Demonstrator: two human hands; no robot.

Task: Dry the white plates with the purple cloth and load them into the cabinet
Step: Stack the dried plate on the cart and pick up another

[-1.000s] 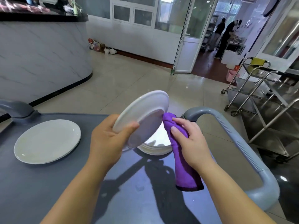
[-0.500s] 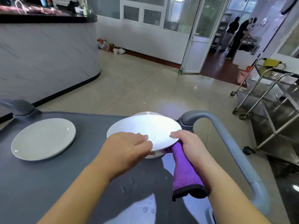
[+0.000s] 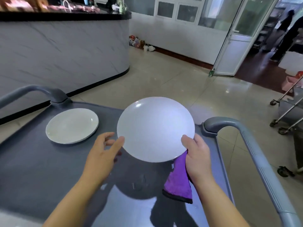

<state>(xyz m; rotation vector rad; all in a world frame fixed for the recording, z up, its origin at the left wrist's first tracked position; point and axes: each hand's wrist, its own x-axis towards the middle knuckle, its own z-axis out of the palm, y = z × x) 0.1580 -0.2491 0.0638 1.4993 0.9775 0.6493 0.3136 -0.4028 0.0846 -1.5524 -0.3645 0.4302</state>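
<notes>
The right grip [image 3: 197,154] pinches the white plate [image 3: 155,128] and purple cloth [image 3: 178,182], its fingers hidden beneath. The left grip [image 3: 103,153] is wide, thumb at the rim.

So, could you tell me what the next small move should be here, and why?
Probably close the left hand on the plate's left rim. Its fingers are spread with only the thumb at the rim, so the right hand carries the plate alone, cloth pinned underneath. A left-hand hold would free the cloth for wiping.
</notes>
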